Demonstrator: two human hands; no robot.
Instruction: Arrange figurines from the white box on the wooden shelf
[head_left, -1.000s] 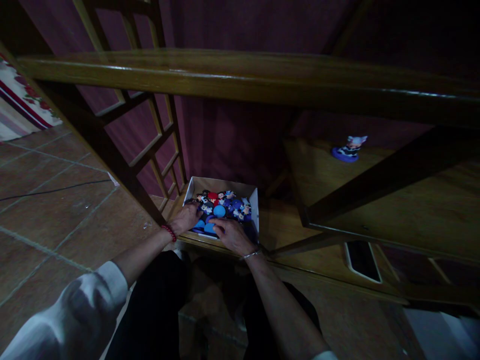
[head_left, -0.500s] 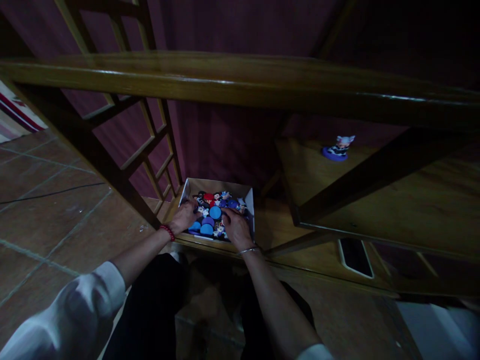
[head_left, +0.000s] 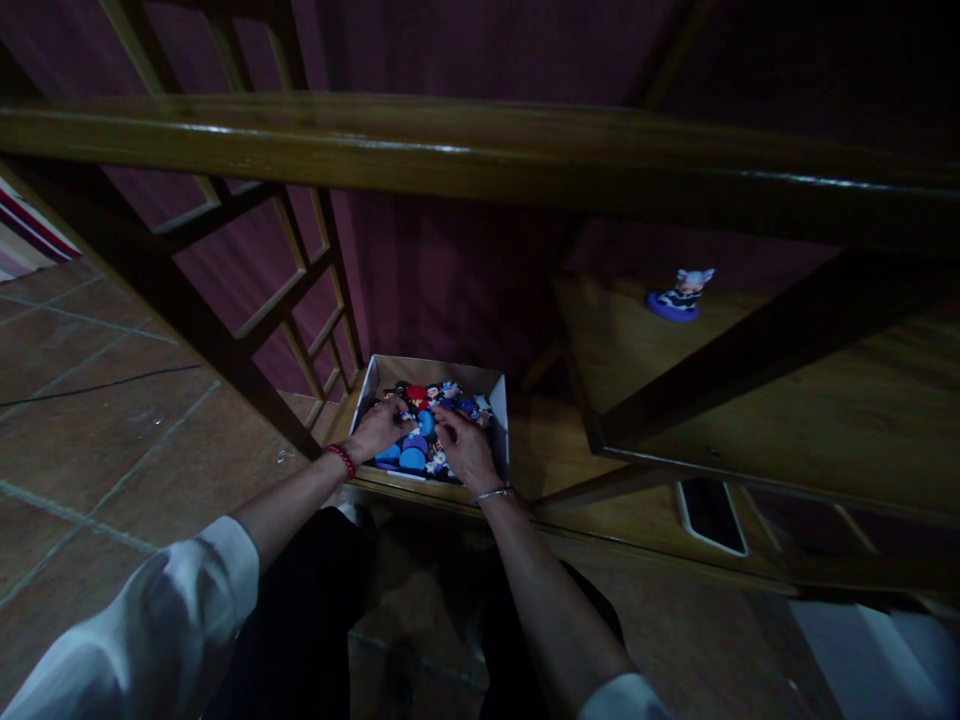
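A white cardboard box (head_left: 504, 415) sits on the bottom shelf and holds several small figurines on round blue and red bases (head_left: 412, 458). Both hands reach down into it. My left hand (head_left: 377, 430), with a red bead bracelet at the wrist, has its fingers curled among the figurines on the left side. My right hand (head_left: 463, 449), with a thin metal bracelet, rests over the figurines on the right, its fingers bent down into the pile. What either hand grips is hidden in the dim light.
One lone figurine on a blue base (head_left: 679, 293) stands on the higher wooden shelf (head_left: 825, 400) at right. A phone (head_left: 711, 515) lies on the low shelf. A thick wooden rail (head_left: 480, 155) crosses above. Tiled floor (head_left: 90, 400) spreads left.
Both hands have shifted inside the box: the left moved slightly deeper among the figurines, and the right slid left toward the middle. The view drifted a little.
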